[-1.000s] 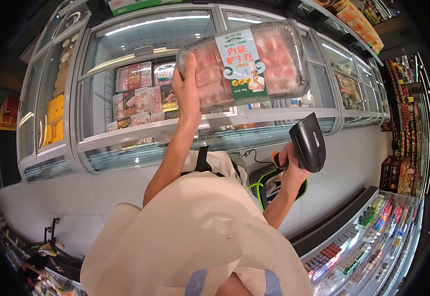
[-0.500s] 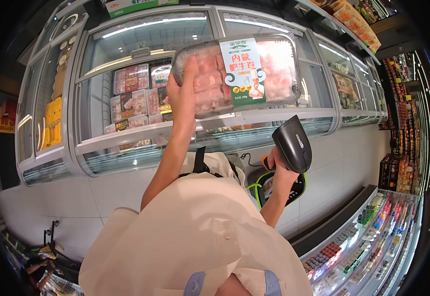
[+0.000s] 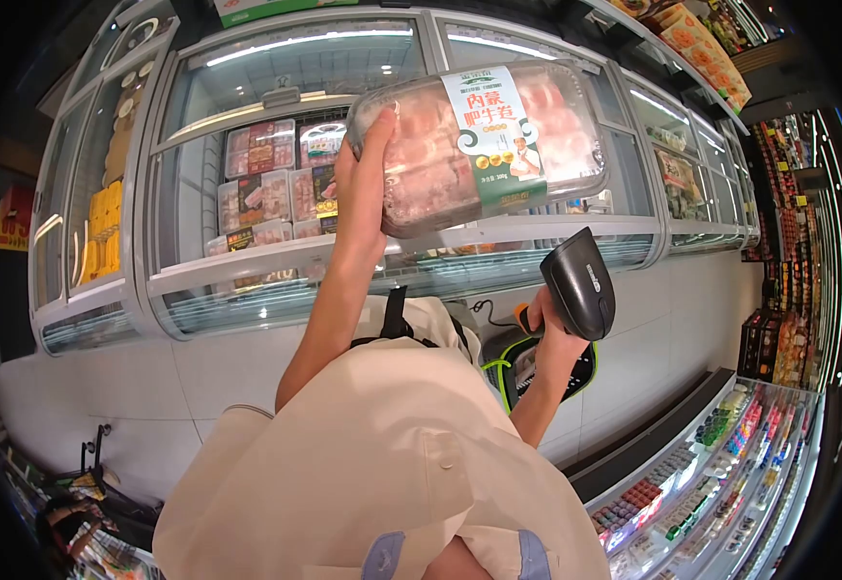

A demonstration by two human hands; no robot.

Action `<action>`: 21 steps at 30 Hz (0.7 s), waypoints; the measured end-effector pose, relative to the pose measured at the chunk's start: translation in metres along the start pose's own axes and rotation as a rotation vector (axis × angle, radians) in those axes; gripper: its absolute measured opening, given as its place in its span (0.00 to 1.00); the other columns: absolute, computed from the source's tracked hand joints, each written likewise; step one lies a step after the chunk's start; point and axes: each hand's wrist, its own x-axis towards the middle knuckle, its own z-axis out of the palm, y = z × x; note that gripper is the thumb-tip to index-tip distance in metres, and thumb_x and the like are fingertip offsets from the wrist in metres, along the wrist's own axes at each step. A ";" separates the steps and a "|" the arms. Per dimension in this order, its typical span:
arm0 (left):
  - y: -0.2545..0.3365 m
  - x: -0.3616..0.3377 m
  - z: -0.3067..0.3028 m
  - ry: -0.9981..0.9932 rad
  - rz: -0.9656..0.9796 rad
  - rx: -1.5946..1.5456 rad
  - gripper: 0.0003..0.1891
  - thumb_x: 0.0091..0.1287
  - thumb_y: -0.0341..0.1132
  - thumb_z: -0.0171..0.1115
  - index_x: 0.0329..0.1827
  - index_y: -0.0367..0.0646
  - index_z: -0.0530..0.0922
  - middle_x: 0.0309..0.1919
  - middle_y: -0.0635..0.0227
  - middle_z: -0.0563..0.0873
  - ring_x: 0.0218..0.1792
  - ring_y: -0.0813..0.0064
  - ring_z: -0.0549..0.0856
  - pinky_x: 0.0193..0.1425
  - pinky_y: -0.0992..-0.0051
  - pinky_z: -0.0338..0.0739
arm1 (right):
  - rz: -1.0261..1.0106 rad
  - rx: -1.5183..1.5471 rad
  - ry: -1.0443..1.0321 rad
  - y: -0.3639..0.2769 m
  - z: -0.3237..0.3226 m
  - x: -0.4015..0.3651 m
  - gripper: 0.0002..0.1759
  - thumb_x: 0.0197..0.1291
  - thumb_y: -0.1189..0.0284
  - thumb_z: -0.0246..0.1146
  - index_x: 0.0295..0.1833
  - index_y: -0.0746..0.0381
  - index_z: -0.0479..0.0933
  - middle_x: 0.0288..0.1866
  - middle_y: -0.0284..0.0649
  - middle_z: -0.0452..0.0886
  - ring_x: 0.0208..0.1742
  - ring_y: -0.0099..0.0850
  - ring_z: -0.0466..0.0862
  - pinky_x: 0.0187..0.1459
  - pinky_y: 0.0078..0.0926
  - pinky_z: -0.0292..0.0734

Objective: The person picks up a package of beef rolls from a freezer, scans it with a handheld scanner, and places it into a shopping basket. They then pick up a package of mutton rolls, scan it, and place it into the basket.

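My left hand (image 3: 364, 179) grips the left end of a clear plastic tray of rolled meat slices (image 3: 428, 159), thumb on top and the other fingers hidden behind it. A white and green label with Chinese print wraps round the tray, which tilts slightly up to the right. Lower right, my right hand (image 3: 558, 333) is closed round the handle of a black barcode scanner (image 3: 578, 285). The scanner's head points up toward the tray, apart from it. Orange shows at the handle by my fingers.
Behind the tray stands a glass-topped freezer (image 3: 295, 253) holding several meat packs (image 3: 259, 200). Yellow packs (image 3: 103, 232) fill the section at left. Below my right hand is a black basket with green trim (image 3: 580, 372). A refrigerated shelf (image 3: 691, 483) runs along the lower right.
The meat tray has come slightly nearer and shifted right, its right end turning a little downward. The scanner has moved slightly to the right. Both hands keep their hold.
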 end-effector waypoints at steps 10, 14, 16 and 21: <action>0.000 -0.002 -0.006 -0.056 -0.087 -0.178 0.23 0.71 0.47 0.60 0.62 0.41 0.75 0.54 0.64 0.83 0.50 0.73 0.86 0.52 0.72 0.83 | 0.023 0.059 0.026 -0.001 0.004 -0.002 0.09 0.55 0.82 0.67 0.42 0.67 0.78 0.26 0.35 0.77 0.20 0.21 0.72 0.21 0.21 0.65; 0.000 0.001 -0.009 -0.065 -0.110 -0.199 0.23 0.71 0.48 0.60 0.61 0.41 0.76 0.53 0.64 0.84 0.49 0.73 0.86 0.52 0.72 0.83 | -0.008 0.012 0.028 0.000 0.006 -0.001 0.04 0.58 0.79 0.64 0.37 0.66 0.74 0.21 0.34 0.71 0.19 0.23 0.68 0.22 0.22 0.60; 0.000 0.003 -0.011 -0.068 -0.108 -0.195 0.23 0.71 0.48 0.60 0.60 0.41 0.77 0.53 0.65 0.84 0.49 0.73 0.86 0.51 0.72 0.83 | 0.009 -0.012 0.035 0.001 0.005 0.000 0.04 0.58 0.79 0.63 0.35 0.66 0.74 0.20 0.34 0.70 0.19 0.23 0.68 0.22 0.22 0.60; 0.000 0.004 -0.010 -0.072 -0.051 -0.184 0.22 0.72 0.49 0.60 0.58 0.40 0.78 0.51 0.66 0.85 0.47 0.75 0.87 0.49 0.74 0.83 | -0.001 -0.002 0.052 0.000 0.009 0.001 0.03 0.59 0.80 0.62 0.34 0.66 0.74 0.19 0.34 0.70 0.18 0.23 0.67 0.22 0.22 0.60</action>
